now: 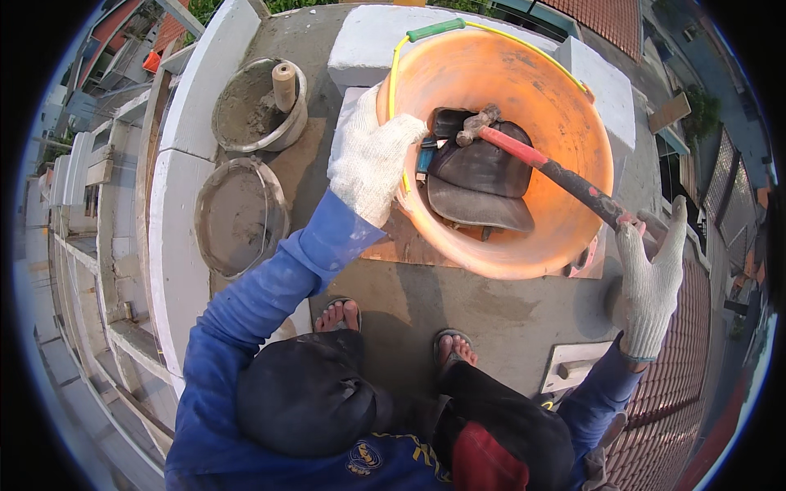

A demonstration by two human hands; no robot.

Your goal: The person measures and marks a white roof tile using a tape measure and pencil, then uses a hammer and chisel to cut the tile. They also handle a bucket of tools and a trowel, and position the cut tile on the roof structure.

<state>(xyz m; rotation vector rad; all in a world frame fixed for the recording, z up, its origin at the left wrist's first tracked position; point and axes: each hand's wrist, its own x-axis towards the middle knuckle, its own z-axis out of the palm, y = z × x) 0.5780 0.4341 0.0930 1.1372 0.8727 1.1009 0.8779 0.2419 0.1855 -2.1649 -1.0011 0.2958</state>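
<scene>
My left hand [372, 159], in a white knit glove, grips the left rim of a large orange bucket [565, 114] by its yellow wire handle with green grip. Inside lie a dark cap [479, 192], a small blue object [424, 159] and other dark items. A hammer [548, 164] with a red-and-black handle lies across them, its head in the bucket and its handle reaching over the right rim. My right hand [651, 274], also gloved, is at that handle's end, touching it with thumb and fingers spread apart.
Two containers of grey mortar, a bucket [225, 110] with a wooden handle upright inside and a round pail [221, 217], sit along a white wall [172, 237] at left. A trowel-like float [573, 368] lies near my sandaled feet. Rooftops and lower structures show beyond both edges.
</scene>
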